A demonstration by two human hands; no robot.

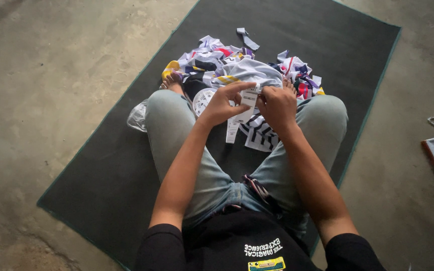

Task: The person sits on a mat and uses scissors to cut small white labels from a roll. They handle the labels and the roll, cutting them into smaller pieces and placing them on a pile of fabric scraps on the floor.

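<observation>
Seated cross-legged on a dark green mat [101, 165], I hold a small white paper tag [249, 97] above my lap, just in front of the pile of garments [237, 68]. My left hand [222, 105] pinches the tag's near edge between thumb and forefinger, the other fingers curled under. My right hand [277, 106] is closed at the tag's far edge; I judge it to be pinching there too, though its fingertips are turned away from the camera and I cannot tell whether they grip the tag itself or a string on it.

Below the tag hang a long white label strip [232, 131] and a striped white and dark cloth [259, 134], both draped between my knees, nearer to me than the pile. A clear plastic bag [137, 116] lies on the mat to the left of the pile, beside my left knee.

Risks, as I judge them: with both hands pulling on so small a paper piece, it could tear through the middle rather than come away whole. If the tag is attached to the striped cloth, a sharp tug might snag or ladder the fabric. Loose scraps already lie about the pile, so a released tag could be lost among them.
</observation>
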